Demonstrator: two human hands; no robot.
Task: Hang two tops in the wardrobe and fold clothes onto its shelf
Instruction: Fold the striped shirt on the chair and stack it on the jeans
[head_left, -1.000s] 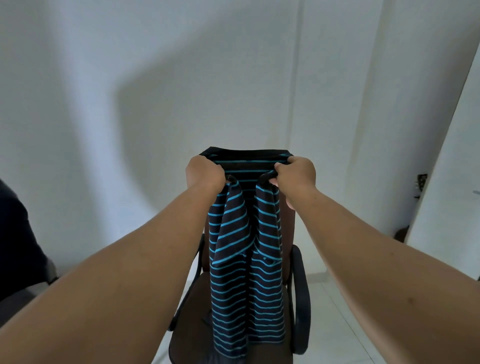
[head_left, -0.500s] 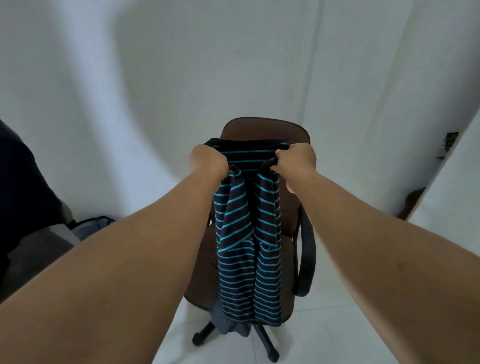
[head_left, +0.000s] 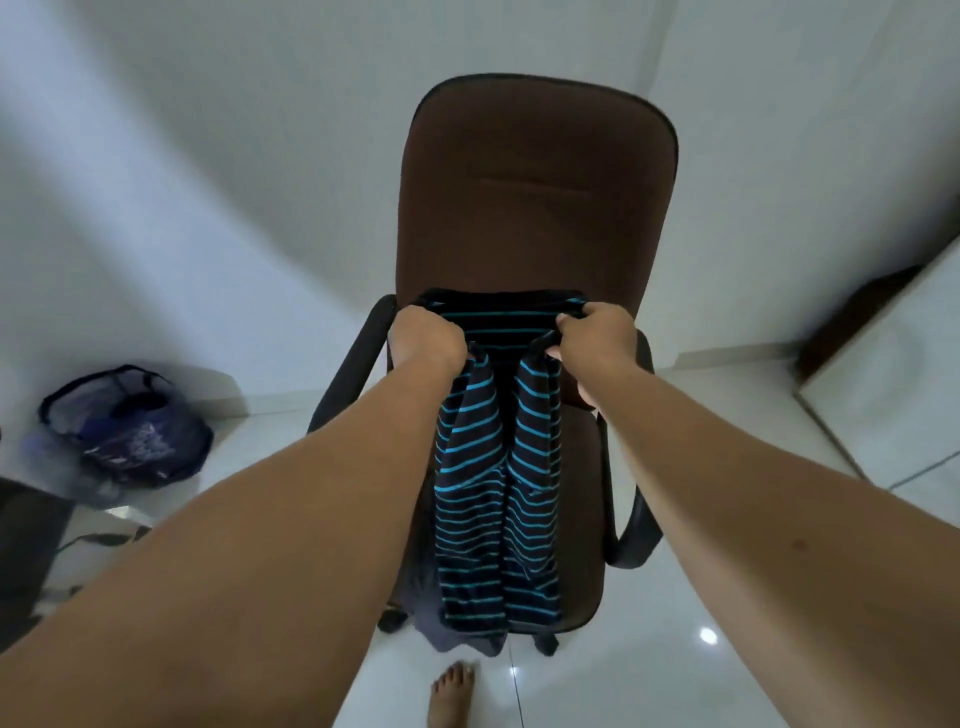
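Gripping striped top (head_left: 496, 467) by upper edge, left hand (head_left: 427, 340) and right hand (head_left: 597, 338) fisted, mid-fold above chair (head_left: 540, 197); shelving pending, wardrobe unseen.

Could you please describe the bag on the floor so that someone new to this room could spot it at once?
Start at the brown office chair in the middle of the white room, then look to its left along the foot of the wall. There, on the pale tiled floor, slumps a dark blue bag, open-topped with whitish markings, the only soft blue bundle there.
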